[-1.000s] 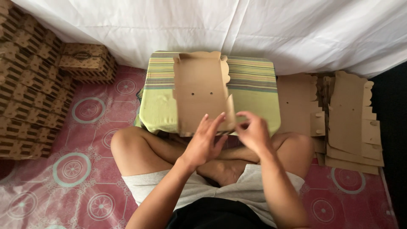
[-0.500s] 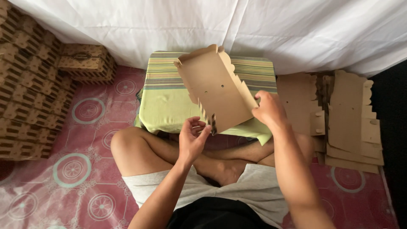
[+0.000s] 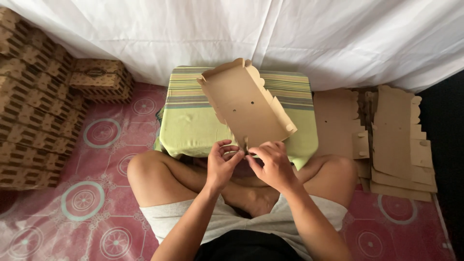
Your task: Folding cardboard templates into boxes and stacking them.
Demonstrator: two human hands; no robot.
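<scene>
Since half a second ago my right hand [image 3: 274, 164] has come off the panel's right edge and dropped to its near corner, meeting the left hand [image 3: 221, 163]; the cardboard box blank [image 3: 244, 107] sits a little lower and flatter than before.

Far left: stacks of folded patterned boxes [image 3: 34, 106] against the white sheet [image 3: 270, 34], with one separate patterned box [image 3: 99, 78] just beside them. The floor is a pink mat with circle motifs [image 3: 87, 198].

Centre-left: my left hand, fingers curled, grip pinched on the small tab at the blank's near corner. My crossed legs lie under both hands.

Centre: the blank is held up tilted over the low table under its green striped cloth [image 3: 191, 121], side flaps with scalloped edges raised, its far end above the table, its near corner between my hands.

Centre-right: my right hand, grip closed on the same corner, fingertips touching those of the left hand.

Right: a loose pile of flat unfolded cardboard blanks [image 3: 391, 140] on the floor, near my right knee.
</scene>
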